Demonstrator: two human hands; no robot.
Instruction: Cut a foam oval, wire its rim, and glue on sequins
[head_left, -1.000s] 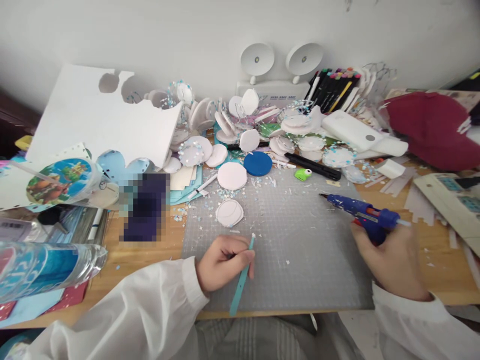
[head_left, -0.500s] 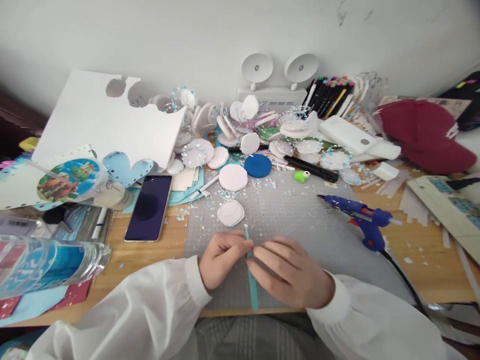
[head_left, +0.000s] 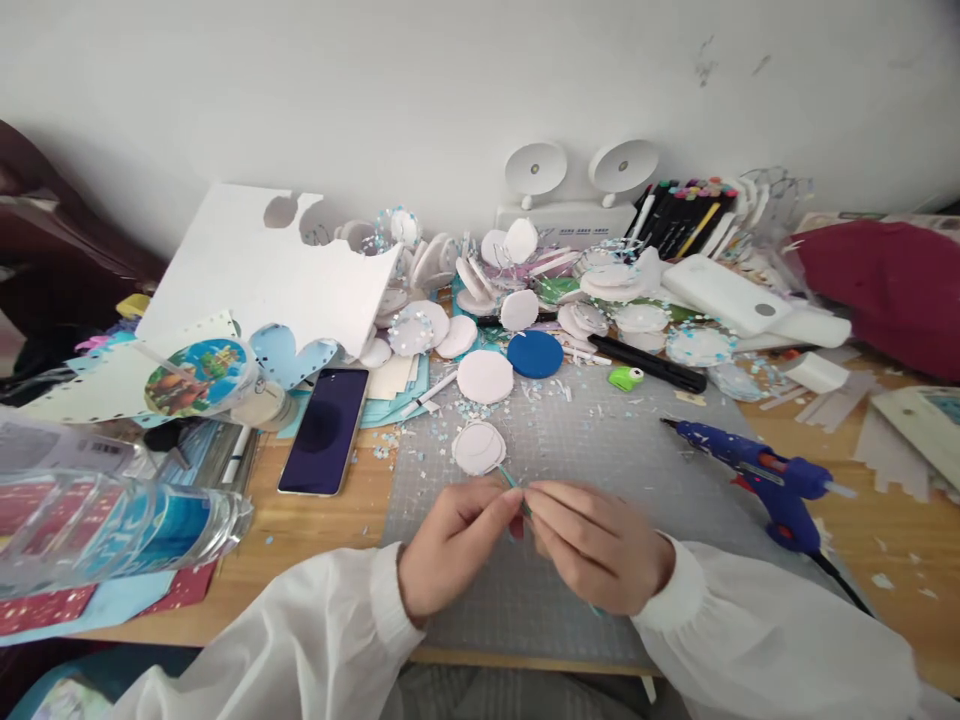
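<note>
A narrow teal paper strip [head_left: 509, 476] runs between my fingertips at the front of the grey cutting mat [head_left: 525, 620]. My left hand [head_left: 461, 545] pinches it between thumb and forefinger. My right hand [head_left: 592, 545] is closed on it from the other side, fingertips meeting the left ones. Most of the strip is hidden behind the right hand; a bit shows below that palm. Just beyond the hands lies a small white disc [head_left: 479, 447] with a curved line on it. Behind it are a larger white disc [head_left: 484, 377] and a round blue lid [head_left: 535, 354].
A blue hot glue gun [head_left: 765, 470] rests on the right, its cord trailing forward. Left are a phone [head_left: 324, 430] and a clear bottle lying down [head_left: 120, 530]. White discs, markers [head_left: 682, 215] and a cut white board [head_left: 262, 270] crowd the back; paper scraps dot the mat.
The strip has swung from pointing toward me to a slant, its near end now mostly behind my right hand. The view has shifted, so the table things appear further right and slightly lower.
</note>
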